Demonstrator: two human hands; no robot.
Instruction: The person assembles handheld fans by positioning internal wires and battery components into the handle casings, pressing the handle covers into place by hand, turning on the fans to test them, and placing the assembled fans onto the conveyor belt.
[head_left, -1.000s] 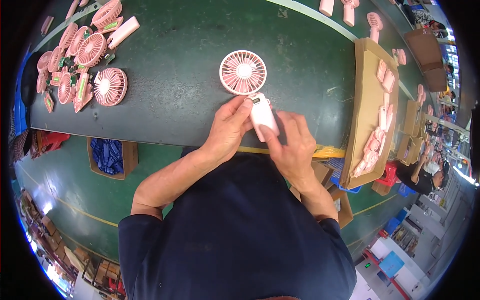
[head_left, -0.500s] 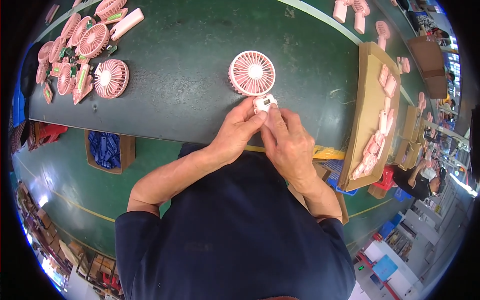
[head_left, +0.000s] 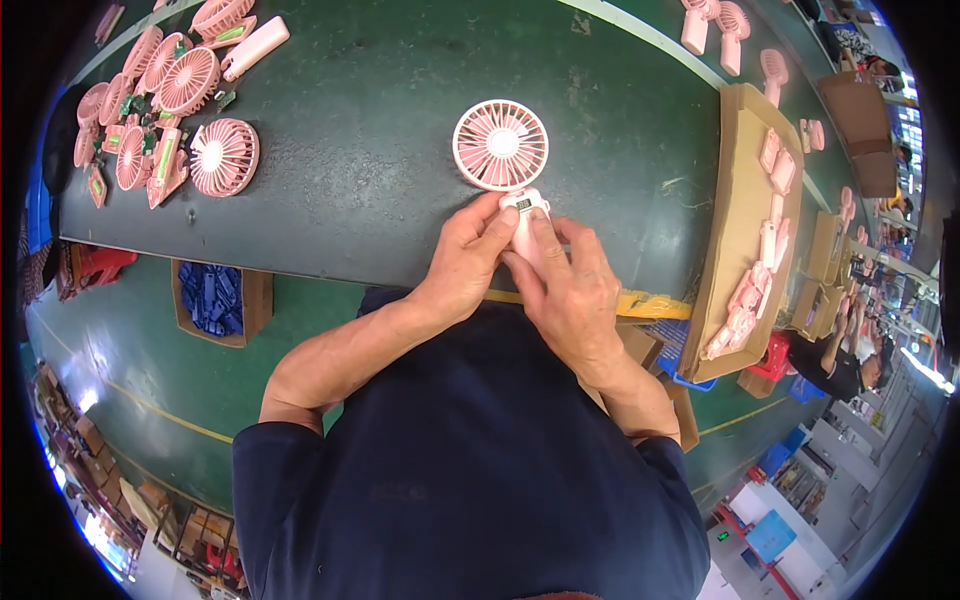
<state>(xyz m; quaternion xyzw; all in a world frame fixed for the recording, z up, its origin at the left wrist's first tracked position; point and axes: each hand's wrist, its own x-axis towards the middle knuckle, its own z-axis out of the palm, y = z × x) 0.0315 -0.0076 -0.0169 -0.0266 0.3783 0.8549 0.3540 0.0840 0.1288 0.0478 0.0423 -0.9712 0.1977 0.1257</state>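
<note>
A pink handheld fan (head_left: pixel 501 146) is in front of me over the dark green table, its round grille pointing away from my body. Both my hands are closed on its handle (head_left: pixel 525 225), which has a small dark display near the neck. My left hand (head_left: pixel 465 250) grips the handle's left side, its thumb lying beside the display. On the other side my right hand (head_left: pixel 575 285) holds the lower handle, with the thumb and forefinger pressed along it. The handle's lower end is partly hidden by my right hand.
A pile of pink fan heads and casings (head_left: pixel 150 110) with green circuit boards lies at the left. At the right, a cardboard box (head_left: pixel 728 190) holds pink handle parts. More pink fans (head_left: pixel 733 35) lie beyond the white strip. Below the table's left edge sits a box of blue parts (head_left: pixel 212 300).
The fan has turned slightly, with its head shifting a little left. My right thumb and fingers have slid down the handle, so more of it shows; my left thumb has moved up beside the display.
</note>
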